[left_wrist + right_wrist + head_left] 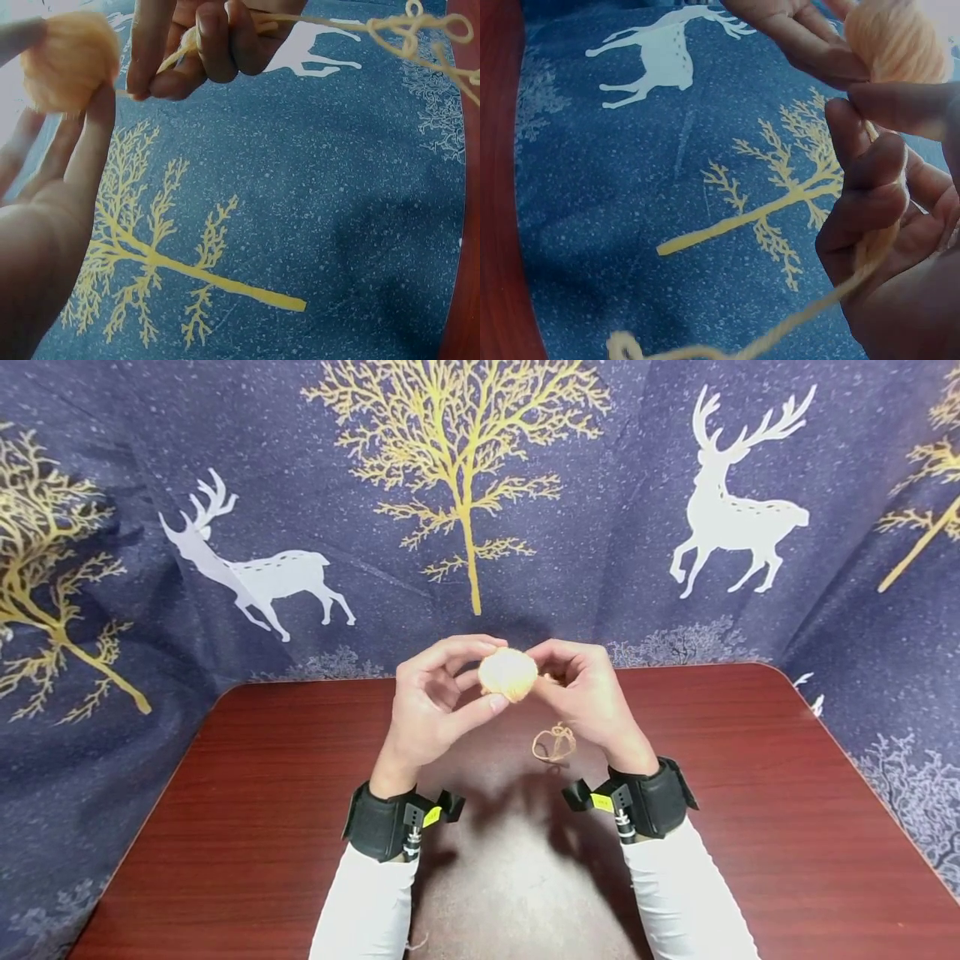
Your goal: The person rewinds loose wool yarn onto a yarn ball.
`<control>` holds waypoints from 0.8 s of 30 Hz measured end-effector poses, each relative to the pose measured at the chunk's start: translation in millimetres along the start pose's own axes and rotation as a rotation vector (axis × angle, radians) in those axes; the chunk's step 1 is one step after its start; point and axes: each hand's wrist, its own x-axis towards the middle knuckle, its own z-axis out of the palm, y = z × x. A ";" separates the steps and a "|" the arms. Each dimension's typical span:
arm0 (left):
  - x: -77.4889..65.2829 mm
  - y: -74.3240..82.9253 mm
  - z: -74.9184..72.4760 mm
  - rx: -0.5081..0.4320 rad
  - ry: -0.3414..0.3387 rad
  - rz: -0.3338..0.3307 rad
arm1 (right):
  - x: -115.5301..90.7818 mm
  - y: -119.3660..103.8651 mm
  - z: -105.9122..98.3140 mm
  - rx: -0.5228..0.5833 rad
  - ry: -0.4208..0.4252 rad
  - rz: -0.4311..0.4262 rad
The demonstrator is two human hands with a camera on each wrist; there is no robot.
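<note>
A small pale-orange yarn ball (508, 674) is raised above the table, gripped between the thumb and fingers of my left hand (429, 710). In the left wrist view the yarn ball (71, 64) shows its wound strands. Close on its right, my right hand (583, 693) pinches the yarn strand at the ball, with its other fingers curled round more of the strand. From that hand a loose yarn tail (802, 315) trails down. Its looped, tangled end (555, 743) shows below the right hand in the head view.
Under both hands lies a reddish-brown table (262, 793) with a bright glare patch in its middle. A dark blue curtain (570, 568) with white deer and golden trees hangs behind it. Black wrist bands (381, 822) sit on both wrists.
</note>
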 end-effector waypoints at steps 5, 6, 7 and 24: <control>1.9 -2.4 -2.9 0.069 0.120 0.045 | -1.0 -3.8 7.0 -0.051 -0.050 0.046; 2.0 -2.7 -3.3 0.088 0.138 0.045 | -1.3 -4.8 8.2 -0.065 -0.059 0.058; 2.0 -3.0 -3.7 0.107 0.152 0.041 | -1.7 -5.8 9.1 -0.078 -0.066 0.070; 2.7 -3.4 -3.1 0.081 0.333 -0.075 | -5.0 -14.6 12.8 -0.157 -0.075 0.037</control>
